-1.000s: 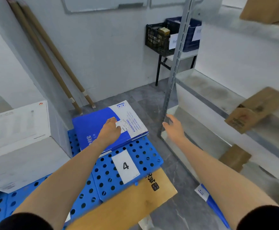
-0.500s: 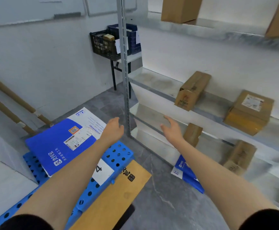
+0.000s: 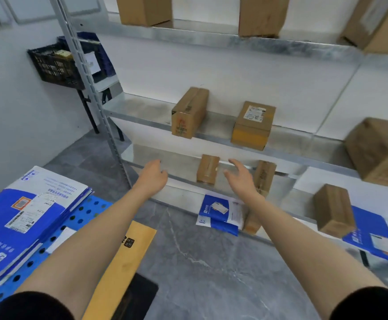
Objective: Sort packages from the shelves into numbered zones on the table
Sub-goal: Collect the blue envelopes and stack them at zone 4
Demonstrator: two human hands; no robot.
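Metal shelves [image 3: 142, 107], labelled cardboard box [image 3: 253, 128], blue mailer [image 3: 8, 227]

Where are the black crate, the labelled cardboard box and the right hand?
black crate [image 3: 54, 70], head view, mesh side wall.
labelled cardboard box [image 3: 254, 123], head view, top face.
right hand [image 3: 241, 179], head view, middle of hand.

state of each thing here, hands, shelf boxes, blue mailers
left hand: open, empty
right hand: open, empty, fingers spread
small box: upright on lower shelf, untouched
labelled box: closed, label up, on middle shelf
blue mailers: lying flat on blue perforated table
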